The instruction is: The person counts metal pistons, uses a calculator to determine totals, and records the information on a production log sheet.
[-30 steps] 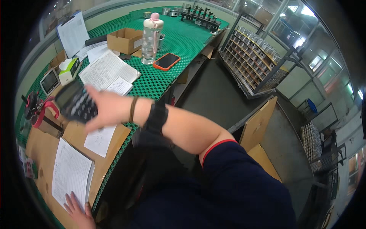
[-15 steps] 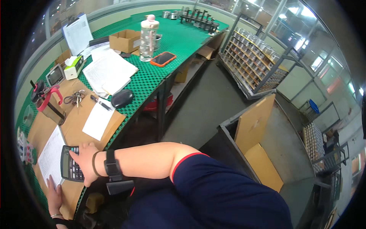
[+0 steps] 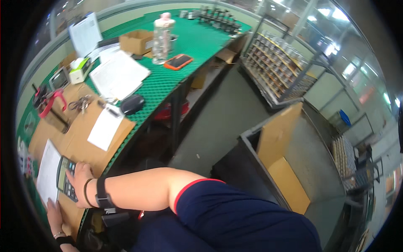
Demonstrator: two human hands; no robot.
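Fingers of the right hand (image 3: 81,184) hide some keys of the calculator (image 3: 64,179), near 8 o'clock in the view; whether they grip it I cannot tell. That hand is half open, its forearm reaching in from 3 o'clock, while the left hand (image 3: 54,216) lies loosely open on the paper (image 3: 47,168). The calculator's screen side faces 9 o'clock, its longer visible edge running 12 to 6.

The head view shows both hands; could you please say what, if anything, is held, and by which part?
The right hand touches the keypad side of the dark rectangular calculator; gripping cannot be confirmed. The left hand touches the white rectangular paper.
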